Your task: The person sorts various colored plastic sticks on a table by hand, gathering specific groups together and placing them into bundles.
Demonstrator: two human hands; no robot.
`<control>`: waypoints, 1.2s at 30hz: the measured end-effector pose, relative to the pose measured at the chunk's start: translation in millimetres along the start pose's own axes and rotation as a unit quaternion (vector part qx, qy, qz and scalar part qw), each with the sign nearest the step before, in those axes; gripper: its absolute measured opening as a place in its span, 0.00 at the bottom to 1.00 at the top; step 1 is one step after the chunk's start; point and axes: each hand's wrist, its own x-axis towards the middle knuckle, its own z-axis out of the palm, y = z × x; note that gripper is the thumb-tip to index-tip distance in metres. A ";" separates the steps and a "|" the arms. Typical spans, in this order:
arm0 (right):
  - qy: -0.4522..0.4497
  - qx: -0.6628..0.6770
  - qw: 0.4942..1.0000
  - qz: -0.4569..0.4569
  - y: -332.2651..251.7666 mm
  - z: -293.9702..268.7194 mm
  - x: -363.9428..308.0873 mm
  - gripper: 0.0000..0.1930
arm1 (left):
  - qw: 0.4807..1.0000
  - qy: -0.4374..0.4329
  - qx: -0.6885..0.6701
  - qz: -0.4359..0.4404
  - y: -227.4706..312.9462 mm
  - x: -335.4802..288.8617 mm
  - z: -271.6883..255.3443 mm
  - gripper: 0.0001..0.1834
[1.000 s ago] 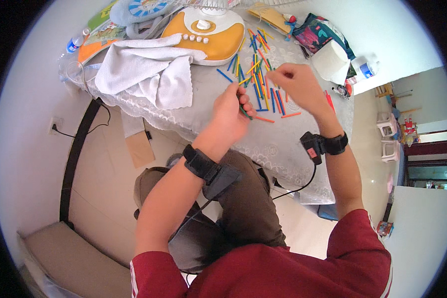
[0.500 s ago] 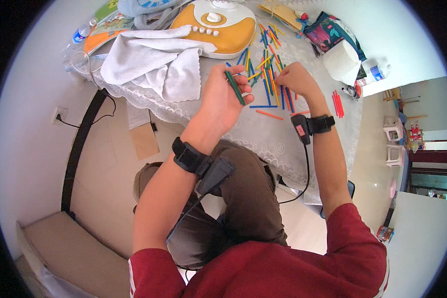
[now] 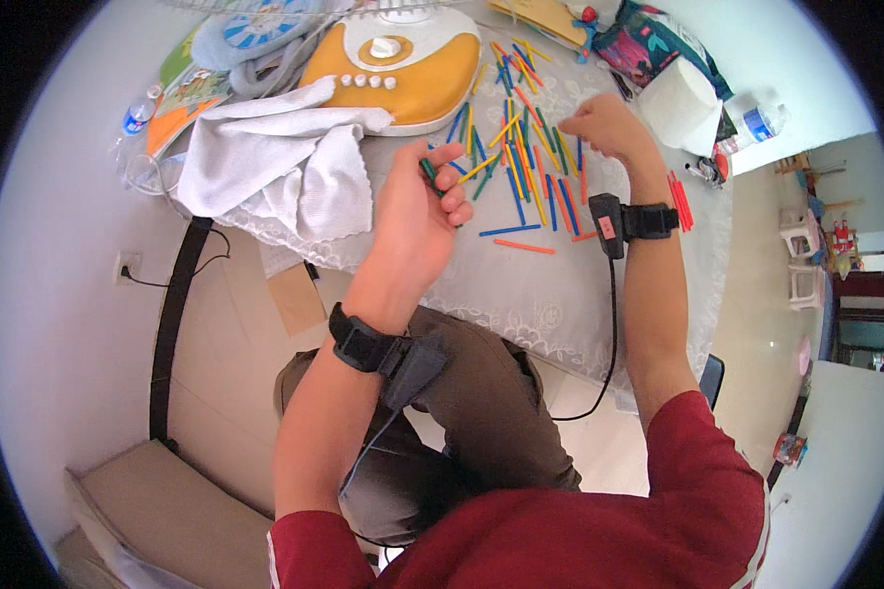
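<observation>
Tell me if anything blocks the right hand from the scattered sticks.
Nothing visible does: the right hand is at the right edge of the scattered sticks, with no other object between them. The white roll is to the hand's right, the pale towel left of the sticks.

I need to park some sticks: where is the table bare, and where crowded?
Widest bare patch: the tablecloth's front, between the left hand, the nearest orange stick and the right forearm. A narrow strip lies right of that forearm, below the red sticks. Crowded: the scattered sticks, with the fan base, towel and paper roll around them.
</observation>
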 end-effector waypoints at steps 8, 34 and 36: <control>0.036 -0.040 0.993 -0.102 -7.8 5.9 12.1 0.17 | 0.781 0.017 0.589 0.207 -10.4 24.3 -1.0 0.13; -0.061 -0.061 0.996 -0.038 -7.7 12.4 -3.4 0.14 | 0.485 0.045 0.812 0.321 -26.4 35.1 12.1 0.11; -0.064 -0.051 0.996 -0.017 -9.1 2.2 -1.6 0.14 | 0.477 0.068 0.789 0.381 -16.5 37.2 10.8 0.11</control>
